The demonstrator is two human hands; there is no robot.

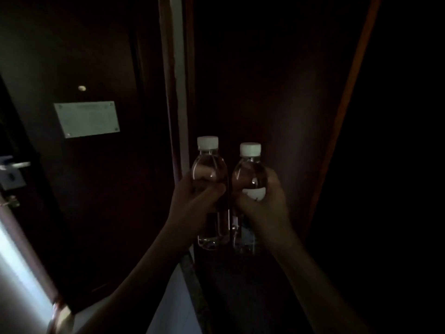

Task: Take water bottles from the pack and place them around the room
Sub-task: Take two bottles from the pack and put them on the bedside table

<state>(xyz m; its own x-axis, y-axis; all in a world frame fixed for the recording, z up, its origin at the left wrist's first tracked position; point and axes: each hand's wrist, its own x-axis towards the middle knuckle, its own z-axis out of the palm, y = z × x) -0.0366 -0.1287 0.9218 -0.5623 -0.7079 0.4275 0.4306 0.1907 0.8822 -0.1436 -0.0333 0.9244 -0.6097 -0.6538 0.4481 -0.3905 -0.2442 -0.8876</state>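
A: Starting far out to the left of the hands, what's there?

B: A dark door (91, 165) with a pale plaque (87, 118) above hand height and a metal lever handle (14, 165) at the edge of view. Closer in, a light vertical door frame (177, 80) runs up just behind the left hand.

A: And the left hand (192, 196) itself?

B: Wrapped closed around the middle of the left bottle (210, 189), fingers curled across the front. The bottle stands upright, white cap (207, 142) well above the fist, clear base showing below it.

A: Then the other one?

B: Just beside it, the right bottle (250, 186), also upright with a white cap (250, 149). The right hand (267, 201) is closed around its labelled waist. The two bottles are nearly touching; it's too dark to tell whether they do.

A: Beyond the right hand?

B: Mostly black, apart from a reddish wooden edge (346, 104) slanting upward. The pack isn't visible.

A: So which step is this?

B: I'd judge it as carrying: both bottles are out of the pack and in hand, neither set down.

A: What does the next move need?

B: Probably finding a flat surface. Something dim lies below the hands, but I can't tell whether it's a ledge. Each bottle would need lowering base-first, kept vertical, then the fingers released.
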